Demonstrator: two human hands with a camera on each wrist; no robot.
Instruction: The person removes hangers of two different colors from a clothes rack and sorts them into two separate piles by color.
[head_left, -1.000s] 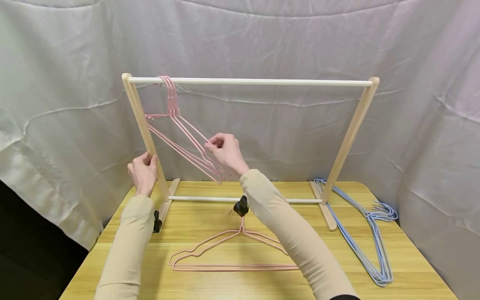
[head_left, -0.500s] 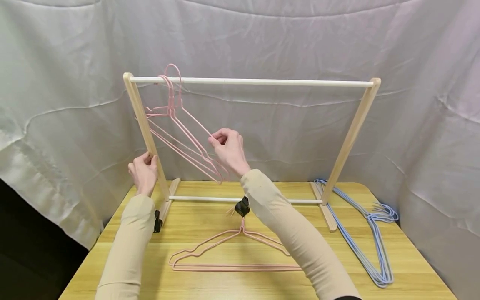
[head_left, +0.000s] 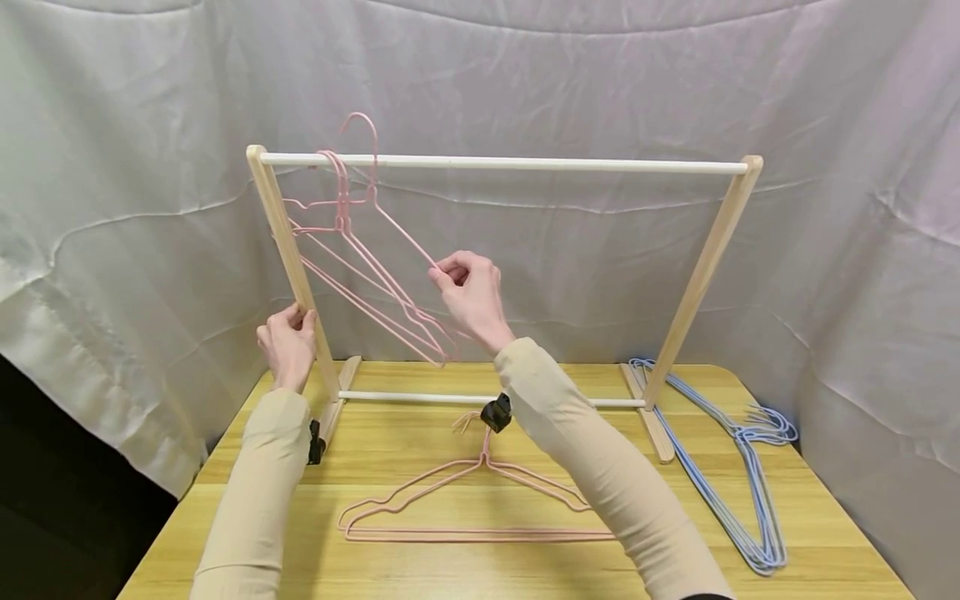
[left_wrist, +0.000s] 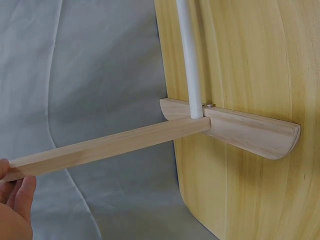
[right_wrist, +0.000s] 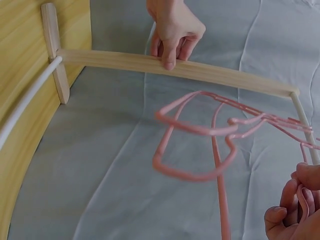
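My right hand [head_left: 474, 300] pinches one shoulder arm of a pink wire hanger [head_left: 405, 236]. This hanger's hook rises above the white top bar [head_left: 555, 163] of a wooden rack, its neck in front of the bar. More pink hangers [head_left: 342, 196] hang together on the bar's left end, overlapping the held one. With fingers and thumb, my left hand [head_left: 287, 346] grips the rack's left post [head_left: 285, 250]; the left wrist view shows the post [left_wrist: 105, 149] between them. The right wrist view has my right hand [right_wrist: 295, 210] at its lower right corner.
Two pink hangers [head_left: 465, 541] lie flat on the wooden table [head_left: 420, 575] before the rack. Several blue hangers [head_left: 757, 483] lie bunched at the right, partly behind the rack's right post [head_left: 697, 283]. A grey curtain [head_left: 525, 75] encloses the back and sides.
My right hand has lifted the pinched hanger up and to the right; its hook, earlier at the bar with the others, now stands above it. The left hand has stayed on the post.
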